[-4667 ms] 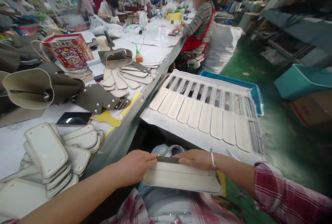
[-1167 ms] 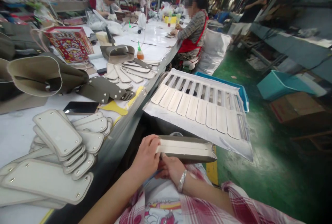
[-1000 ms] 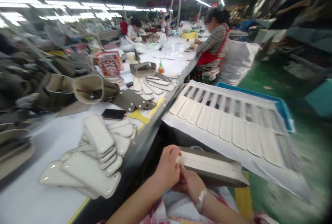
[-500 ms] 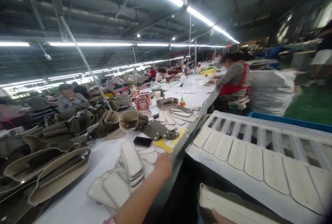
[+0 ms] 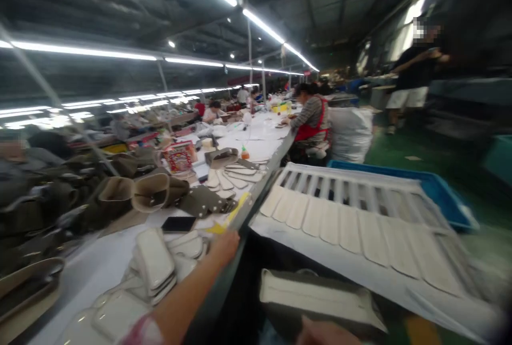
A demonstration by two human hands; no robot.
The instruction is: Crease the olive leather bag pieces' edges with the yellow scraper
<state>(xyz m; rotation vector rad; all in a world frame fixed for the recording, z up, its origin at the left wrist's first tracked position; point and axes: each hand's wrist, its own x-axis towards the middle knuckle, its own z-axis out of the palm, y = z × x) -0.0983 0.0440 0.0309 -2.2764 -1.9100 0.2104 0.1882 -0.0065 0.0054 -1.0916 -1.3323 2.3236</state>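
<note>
My left hand (image 5: pixel 224 248) is at the table's front edge, just below a yellow strip (image 5: pixel 228 217). Its fingers look curled, and whatever they hold is hidden. Low in the view, my right hand (image 5: pixel 326 333) grips a dark olive bag (image 5: pixel 316 297) with a cream panel facing up; only part of this hand shows. To the left of my left arm lie stacked cream panels (image 5: pixel 154 259) with small metal studs. A black phone (image 5: pixel 178 224) is on the table beyond them.
Dark olive bag pieces (image 5: pixel 150 193) pile up along the left. Cream panels lie in a row on a white rack (image 5: pixel 304 211) at right, beside a blue tray (image 5: pixel 444 201). A co-worker in a red apron (image 5: pixel 312 121) sits farther along the table; another person stands behind, right.
The view has swung right, so the table and left hand sit farther left. More of the olive bag and rack shows. A standing person at right is now mostly visible. Both hands keep their places.
</note>
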